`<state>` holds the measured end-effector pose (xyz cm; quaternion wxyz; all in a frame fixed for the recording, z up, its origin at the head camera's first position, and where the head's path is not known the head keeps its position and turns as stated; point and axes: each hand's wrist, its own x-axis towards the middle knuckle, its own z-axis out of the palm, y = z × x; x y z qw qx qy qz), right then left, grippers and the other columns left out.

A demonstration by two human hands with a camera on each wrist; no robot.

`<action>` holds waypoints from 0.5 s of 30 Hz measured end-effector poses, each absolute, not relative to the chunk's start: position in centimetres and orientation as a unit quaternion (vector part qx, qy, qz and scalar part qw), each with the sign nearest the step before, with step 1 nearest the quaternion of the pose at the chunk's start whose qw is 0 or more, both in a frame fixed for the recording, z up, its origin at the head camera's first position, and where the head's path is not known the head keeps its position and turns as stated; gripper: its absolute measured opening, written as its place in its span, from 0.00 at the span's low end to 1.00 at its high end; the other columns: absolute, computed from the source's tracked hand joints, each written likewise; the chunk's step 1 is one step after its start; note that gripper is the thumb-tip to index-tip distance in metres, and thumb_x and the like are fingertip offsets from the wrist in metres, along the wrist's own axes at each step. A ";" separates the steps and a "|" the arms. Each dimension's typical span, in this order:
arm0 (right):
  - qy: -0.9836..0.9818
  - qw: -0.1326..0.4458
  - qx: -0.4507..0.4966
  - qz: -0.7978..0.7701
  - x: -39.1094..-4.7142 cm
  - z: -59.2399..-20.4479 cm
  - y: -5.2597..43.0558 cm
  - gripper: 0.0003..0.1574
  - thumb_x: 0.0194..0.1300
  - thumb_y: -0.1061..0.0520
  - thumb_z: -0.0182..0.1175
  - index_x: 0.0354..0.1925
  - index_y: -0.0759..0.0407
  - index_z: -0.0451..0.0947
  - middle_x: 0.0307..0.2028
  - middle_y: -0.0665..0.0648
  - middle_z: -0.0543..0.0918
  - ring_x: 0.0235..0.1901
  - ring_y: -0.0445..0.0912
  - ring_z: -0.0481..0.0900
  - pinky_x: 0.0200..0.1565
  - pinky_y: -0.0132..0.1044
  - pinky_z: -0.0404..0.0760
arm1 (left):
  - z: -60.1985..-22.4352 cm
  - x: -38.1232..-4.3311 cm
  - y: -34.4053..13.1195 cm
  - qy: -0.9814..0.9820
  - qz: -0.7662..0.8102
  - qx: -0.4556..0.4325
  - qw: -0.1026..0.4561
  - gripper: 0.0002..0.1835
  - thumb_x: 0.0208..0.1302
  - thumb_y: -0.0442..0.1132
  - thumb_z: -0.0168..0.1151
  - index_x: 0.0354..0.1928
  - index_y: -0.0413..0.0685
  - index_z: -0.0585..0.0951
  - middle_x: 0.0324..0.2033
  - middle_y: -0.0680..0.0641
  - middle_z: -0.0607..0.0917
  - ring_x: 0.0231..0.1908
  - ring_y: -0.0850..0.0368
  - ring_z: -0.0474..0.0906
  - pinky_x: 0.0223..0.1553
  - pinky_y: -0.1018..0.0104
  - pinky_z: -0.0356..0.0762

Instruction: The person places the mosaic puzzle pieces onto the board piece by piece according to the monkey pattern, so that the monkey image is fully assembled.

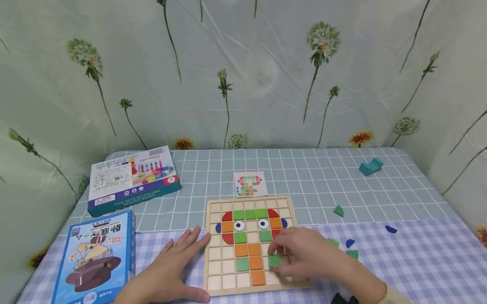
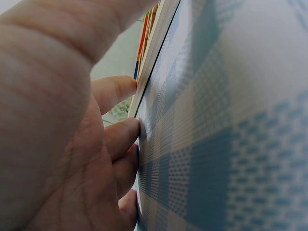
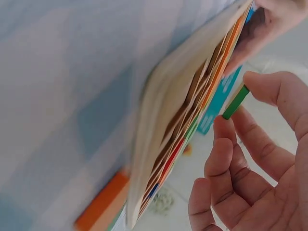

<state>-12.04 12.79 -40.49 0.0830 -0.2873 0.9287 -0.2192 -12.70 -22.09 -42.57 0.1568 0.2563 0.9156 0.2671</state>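
A wooden grid board point(image 1: 228, 281) lies on the checked cloth, with red, green, orange and blue tiles and two eye tiles set in it. My left hand point(image 1: 167, 273) rests spread on the cloth, its fingertips and thumb at the board's left edge. Over the lower right cells, my right hand point(image 1: 307, 252) pinches a green square tile point(image 1: 275, 260) between thumb and fingers. In the right wrist view that green tile point(image 3: 236, 102) is held on edge, just above the board. A small pattern card point(image 1: 250, 183) lies behind the board.
Loose green and blue pieces point(image 1: 339, 210) lie right of the board, partly hidden by my right arm. A blue game box point(image 1: 95, 271) and a bead box point(image 1: 130, 180) stand on the left. A teal object point(image 1: 371, 167) sits at the back right.
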 end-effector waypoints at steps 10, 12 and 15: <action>0.918 0.097 -0.310 -0.225 -11.6 -40.6 9.8 0.11 0.61 0.49 0.79 0.40 0.48 0.89 0.32 0.39 0.84 0.33 0.32 0.73 0.40 0.27 0.79 | -42.8 -12.7 -22.1 0.917 0.264 0.256 0.157 0.67 0.46 0.71 0.82 0.85 0.55 0.60 0.86 0.38 0.54 0.85 0.30 0.47 0.79 0.20 0.41; 0.914 0.101 -0.318 -0.231 -11.6 -40.5 9.4 0.11 0.62 0.48 0.79 0.40 0.48 0.90 0.32 0.38 0.84 0.32 0.32 0.74 0.39 0.26 0.79 | -42.8 -12.7 -22.1 0.917 0.262 0.256 0.156 0.67 0.46 0.71 0.81 0.85 0.55 0.60 0.86 0.38 0.54 0.85 0.30 0.47 0.79 0.20 0.42; 0.908 0.107 -0.330 -0.235 -11.5 -40.5 8.9 0.10 0.62 0.49 0.79 0.40 0.48 0.91 0.33 0.39 0.85 0.32 0.30 0.74 0.38 0.24 0.79 | -42.7 -12.7 -22.1 0.917 0.261 0.257 0.156 0.67 0.47 0.71 0.81 0.86 0.56 0.60 0.86 0.38 0.54 0.85 0.30 0.47 0.79 0.20 0.42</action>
